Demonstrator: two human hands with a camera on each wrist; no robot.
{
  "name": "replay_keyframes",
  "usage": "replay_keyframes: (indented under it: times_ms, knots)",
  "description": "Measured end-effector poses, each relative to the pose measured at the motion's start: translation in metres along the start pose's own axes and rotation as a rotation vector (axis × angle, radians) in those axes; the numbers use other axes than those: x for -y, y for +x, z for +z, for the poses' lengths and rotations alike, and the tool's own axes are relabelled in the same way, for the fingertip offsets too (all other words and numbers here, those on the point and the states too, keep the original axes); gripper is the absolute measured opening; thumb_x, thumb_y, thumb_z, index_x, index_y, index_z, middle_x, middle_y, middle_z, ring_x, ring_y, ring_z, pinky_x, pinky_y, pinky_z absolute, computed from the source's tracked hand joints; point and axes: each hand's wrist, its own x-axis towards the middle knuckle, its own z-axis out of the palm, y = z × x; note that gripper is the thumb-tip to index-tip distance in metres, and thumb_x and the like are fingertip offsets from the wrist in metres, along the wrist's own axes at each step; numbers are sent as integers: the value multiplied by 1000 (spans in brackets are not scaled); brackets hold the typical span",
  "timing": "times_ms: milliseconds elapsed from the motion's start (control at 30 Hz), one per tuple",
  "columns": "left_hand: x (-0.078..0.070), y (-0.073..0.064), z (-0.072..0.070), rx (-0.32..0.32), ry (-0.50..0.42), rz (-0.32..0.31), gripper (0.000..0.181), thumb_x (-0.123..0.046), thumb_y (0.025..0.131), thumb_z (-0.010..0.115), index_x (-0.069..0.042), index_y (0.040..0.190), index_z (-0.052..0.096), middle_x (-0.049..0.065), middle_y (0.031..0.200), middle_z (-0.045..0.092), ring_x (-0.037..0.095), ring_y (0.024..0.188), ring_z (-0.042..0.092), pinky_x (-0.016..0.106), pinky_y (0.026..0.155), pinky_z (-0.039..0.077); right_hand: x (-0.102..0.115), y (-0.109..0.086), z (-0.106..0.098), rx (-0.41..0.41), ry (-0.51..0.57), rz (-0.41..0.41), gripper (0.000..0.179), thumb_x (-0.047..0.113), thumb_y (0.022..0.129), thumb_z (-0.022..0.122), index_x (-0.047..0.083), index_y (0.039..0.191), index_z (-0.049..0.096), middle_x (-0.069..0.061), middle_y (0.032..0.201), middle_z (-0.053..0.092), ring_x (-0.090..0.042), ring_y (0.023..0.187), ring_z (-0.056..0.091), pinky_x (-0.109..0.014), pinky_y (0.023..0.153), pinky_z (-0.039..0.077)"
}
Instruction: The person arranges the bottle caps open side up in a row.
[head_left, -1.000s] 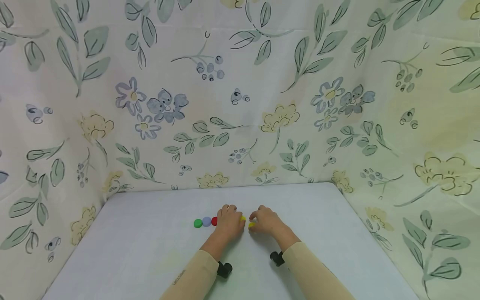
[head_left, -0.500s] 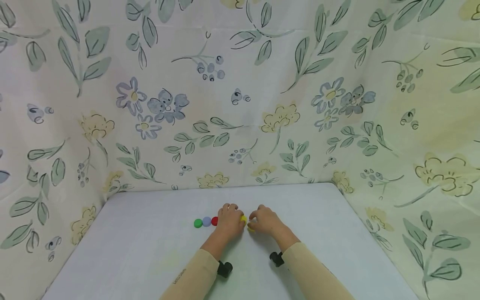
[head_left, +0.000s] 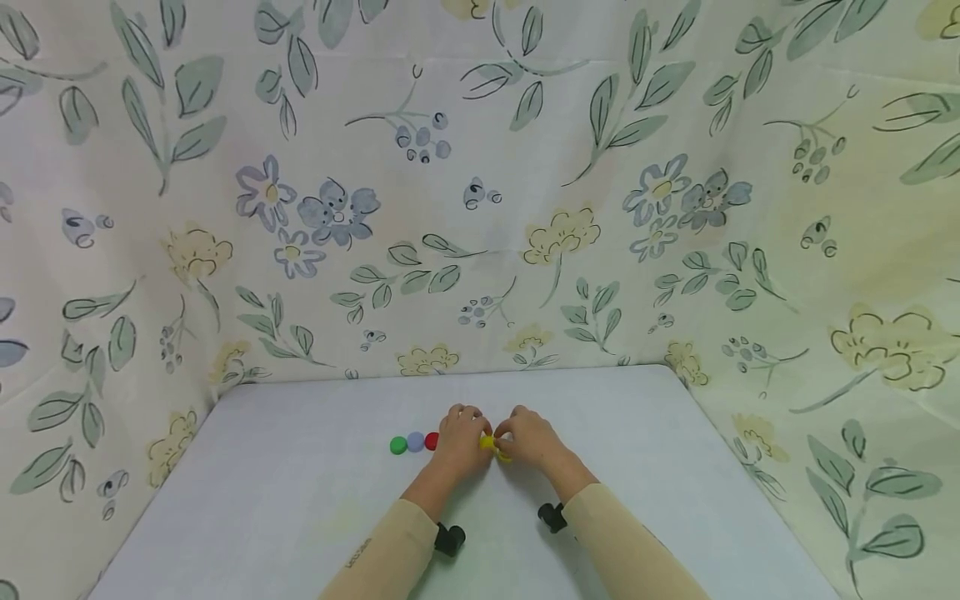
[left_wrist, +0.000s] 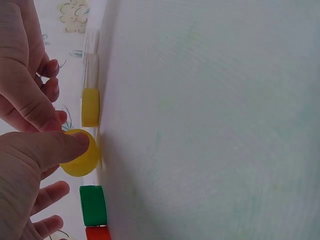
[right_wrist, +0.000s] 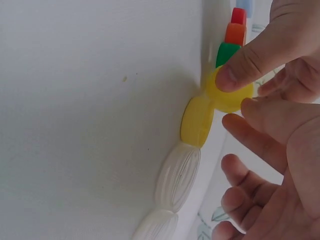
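Head and wrist views together are showing the left hand point(head_left: 461, 442) pinching a yellow cap point(right_wrist: 234, 99) between thumb and fingers. The cap is tilting on edge, its round face turning toward both wrist cameras. The right hand point(head_left: 528, 439), loosely curled, is reaching the cap's edge; whether it is gripping cannot be told. A second yellow cap point(right_wrist: 196, 121) is lying nearby, between a green cap point(right_wrist: 227, 53) and clear caps point(right_wrist: 177, 179).

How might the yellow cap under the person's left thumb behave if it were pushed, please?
The yellow cap would probably roll or tip, being round with its flat face turned sideways. It is likely stiff, since no dent shows where the left hand pinches it. Its smooth-looking surface might make it slightly slippery.
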Motion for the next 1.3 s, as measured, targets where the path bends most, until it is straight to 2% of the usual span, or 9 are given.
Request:
replay_keyframes:
  times_ms: [300, 500, 733, 833, 1067, 1300]
  knots:
    - [0, -2, -5, 16, -20, 17, 15, -20, 87, 82, -17, 99, 74, 10, 128, 60, 37, 133, 42, 56, 112, 36, 5, 0, 0, -11, -3, 8, 17, 25, 92, 79, 12, 102, 81, -5, 101, 58, -20, 88, 53, -39, 80, 51]
    - [5, -4, -11, 39, -54, 24, 15, -25, 93, 76, -16, 106, 77, 10, 130, 60, 37, 134, 42, 55, 111, 37, 0, 1, 3, -13, -10, 0, 11, 24, 92, 79, 16, 97, 81, -6, 102, 58, -21, 89, 55, -43, 82, 52]
    - [9, -5, -16, 26, -89, 62, 12, -22, 94, 75, -15, 103, 79, 11, 129, 61, 38, 131, 43, 58, 109, 38, -2, 2, 3, -2, -12, -7, 11, 24, 90, 81, 16, 97, 80, -5, 103, 59, -22, 90, 56, -45, 82, 53]
    - [7, -4, -15, 28, -87, 36, 12, -26, 92, 78, -17, 100, 79, 10, 129, 60, 38, 132, 43, 57, 109, 37, -2, 2, 3, -9, -9, -6, 12, 25, 90, 81, 16, 98, 80, -5, 102, 59, -21, 90, 56, -44, 82, 52]
    - [7, -3, -14, 0, -36, 19, 19, -35, 87, 82, -18, 91, 74, 9, 123, 62, 38, 129, 45, 56, 105, 41, -4, 2, 3, -7, -2, 4, 14, 26, 89, 81, 15, 98, 80, -5, 102, 59, -22, 89, 56, -44, 83, 52]
    - [9, -3, -14, 10, -59, -5, 25, -37, 84, 85, -19, 84, 68, 9, 121, 62, 39, 128, 45, 55, 106, 39, -7, 3, 3, 11, 10, 40, 15, 28, 90, 80, 16, 99, 80, -6, 107, 59, -23, 94, 57, -46, 87, 52]
